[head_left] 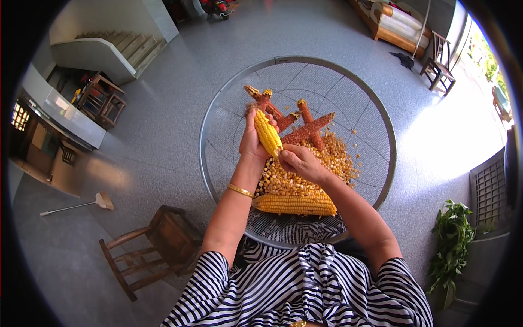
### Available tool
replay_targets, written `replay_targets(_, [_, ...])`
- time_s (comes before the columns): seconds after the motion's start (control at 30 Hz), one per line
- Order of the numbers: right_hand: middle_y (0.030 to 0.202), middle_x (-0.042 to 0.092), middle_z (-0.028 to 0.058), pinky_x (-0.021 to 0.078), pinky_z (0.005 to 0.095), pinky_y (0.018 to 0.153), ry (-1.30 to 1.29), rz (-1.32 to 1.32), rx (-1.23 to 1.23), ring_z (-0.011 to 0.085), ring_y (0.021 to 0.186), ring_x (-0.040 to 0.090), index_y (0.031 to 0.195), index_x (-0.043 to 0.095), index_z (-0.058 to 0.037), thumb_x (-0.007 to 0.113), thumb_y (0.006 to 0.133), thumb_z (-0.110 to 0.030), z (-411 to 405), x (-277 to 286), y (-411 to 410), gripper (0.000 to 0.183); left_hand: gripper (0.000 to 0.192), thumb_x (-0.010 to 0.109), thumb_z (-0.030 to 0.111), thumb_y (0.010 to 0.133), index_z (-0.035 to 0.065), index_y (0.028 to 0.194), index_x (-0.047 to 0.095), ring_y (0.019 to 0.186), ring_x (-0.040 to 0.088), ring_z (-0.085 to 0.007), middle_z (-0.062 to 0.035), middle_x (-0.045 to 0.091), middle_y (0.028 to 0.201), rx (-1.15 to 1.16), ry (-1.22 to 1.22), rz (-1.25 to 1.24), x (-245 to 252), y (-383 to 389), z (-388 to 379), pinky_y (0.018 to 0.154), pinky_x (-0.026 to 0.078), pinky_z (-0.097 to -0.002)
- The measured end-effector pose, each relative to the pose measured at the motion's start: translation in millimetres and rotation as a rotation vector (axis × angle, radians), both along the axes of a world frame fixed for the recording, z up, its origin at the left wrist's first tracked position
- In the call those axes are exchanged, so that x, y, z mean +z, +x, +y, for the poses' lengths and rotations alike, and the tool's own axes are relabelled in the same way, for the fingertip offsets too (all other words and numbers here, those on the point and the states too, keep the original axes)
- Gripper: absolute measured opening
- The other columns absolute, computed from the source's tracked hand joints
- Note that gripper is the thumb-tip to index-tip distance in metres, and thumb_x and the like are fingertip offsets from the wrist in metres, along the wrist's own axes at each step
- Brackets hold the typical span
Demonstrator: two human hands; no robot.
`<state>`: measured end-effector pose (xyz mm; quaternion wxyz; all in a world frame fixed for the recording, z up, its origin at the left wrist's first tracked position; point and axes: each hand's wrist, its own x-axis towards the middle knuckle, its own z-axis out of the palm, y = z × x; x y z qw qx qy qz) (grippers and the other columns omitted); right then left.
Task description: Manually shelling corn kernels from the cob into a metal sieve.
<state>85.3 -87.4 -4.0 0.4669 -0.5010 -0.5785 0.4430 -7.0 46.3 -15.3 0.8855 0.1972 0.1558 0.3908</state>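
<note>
My left hand [254, 137] is wrapped around a yellow ear of corn [267, 133], which tilts with its near end to the right. At that near end, the curled thumb and fingers of my right hand [301, 162] pinch the cob. Both hands are over a round wire-mesh sieve [220, 106] with a grey rim, resting at my lap. Loose corn kernels [294, 184] are heaped in it below my hands. Nearest me lies a large full ear of corn [296, 204]. Several reddish stripped cobs [308, 127] are piled beyond the heap, a few kernels left at their tips.
A wooden chair [163, 241] stands on the floor at my left, with a broom [102, 201] farther out. Leafy green stems [451, 241] are at the right. Another chair [440, 65] and a mop [402, 60] are at far right; stairs [137, 49] rise at far left.
</note>
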Motion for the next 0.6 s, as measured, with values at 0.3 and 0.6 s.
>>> replay_targets(0.3, [0.058,0.044,-0.0007,0.0345,0.0248,0.047,-0.109,0.154,-0.044,0.0088,0.05,0.04,0.075,0.049,-0.0034,0.037,0.088,-0.049,0,-4,0,0.049,0.033,0.053,0.041,0.082,0.0087,0.085,0.047,0.063,0.054,-0.0143,-0.0035,0.053,0.074,0.103,0.131,0.199,11,0,-13,0.055,0.049,-0.0272])
replay_targets(0.6, [0.059,0.042,-0.0031,0.0321,0.0219,0.046,-0.051,0.174,0.008,0.0065,0.051,0.037,0.075,0.048,-0.0047,0.038,0.089,-0.044,2,-10,-2,0.043,0.035,0.052,0.044,0.081,0.0085,0.082,0.049,0.059,0.054,-0.0138,-0.003,0.054,0.073,0.064,0.074,0.121,7,-2,-5,0.053,0.05,-0.0278])
